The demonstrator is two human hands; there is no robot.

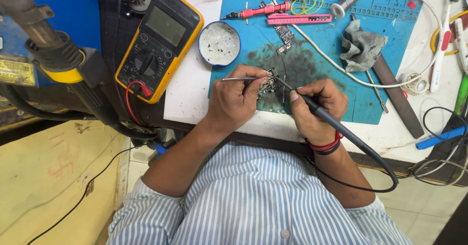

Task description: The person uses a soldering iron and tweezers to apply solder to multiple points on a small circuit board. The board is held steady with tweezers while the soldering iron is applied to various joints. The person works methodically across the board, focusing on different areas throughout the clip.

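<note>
Mid-job: left hand (237, 98) clamped on tweezers (239, 79), right hand (316, 107) gripping soldering iron (312, 103), tip at small circuit board (269, 81) on blue mat (331, 64). Second board (284, 34) lies untouched.

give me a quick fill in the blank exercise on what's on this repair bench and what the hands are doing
1. The right hand holds a black soldering iron whose tip meets the small circuit board on the ____ mat.
2. The left hand holds thin metal ____ pointing at that board.
3. The multimeter left of the mat has a ____ casing.
4. The round tin lies between the multimeter and the ____.

Missing words: blue; tweezers; yellow; mat
</note>
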